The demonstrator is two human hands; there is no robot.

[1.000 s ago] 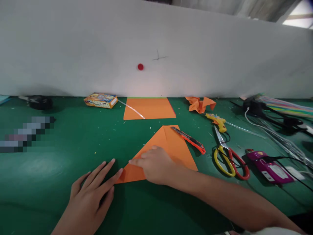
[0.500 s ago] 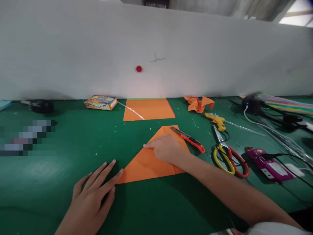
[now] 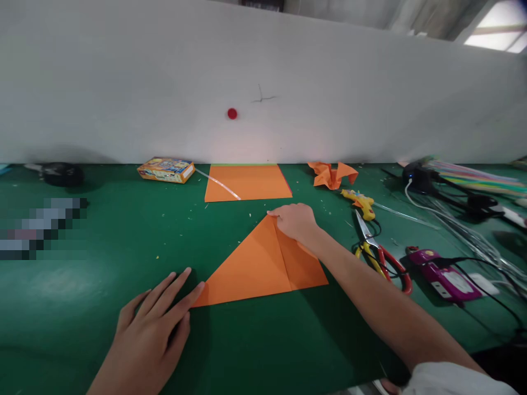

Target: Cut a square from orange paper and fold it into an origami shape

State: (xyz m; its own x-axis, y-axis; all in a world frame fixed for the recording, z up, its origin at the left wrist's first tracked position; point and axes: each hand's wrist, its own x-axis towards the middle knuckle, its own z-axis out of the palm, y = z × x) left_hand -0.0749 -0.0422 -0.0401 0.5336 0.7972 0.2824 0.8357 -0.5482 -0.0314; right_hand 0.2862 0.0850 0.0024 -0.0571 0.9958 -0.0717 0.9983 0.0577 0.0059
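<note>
A folded sheet of orange paper lies flat on the green table, its left end narrowing to a point and a vertical edge showing right of its middle. My left hand rests palm down with fingers stretched out, its index fingertip on the paper's left point. At the paper's top corner, my right hand presses down with a fingertip on the fold, its other fingers curled in. Scissors with yellow and red handles lie right of my right forearm. The red utility knife is hidden from view.
Toward the wall lie a small printed box, a stack of coloured paper, a folded orange paper piece and a yellow glue gun. Rightward are a purple device and tangled cables. A black object sits far left.
My right hand has slid up along the paper's slanted fold to the top corner, and its forearm now covers the utility knife. My left hand stays at the left point.
</note>
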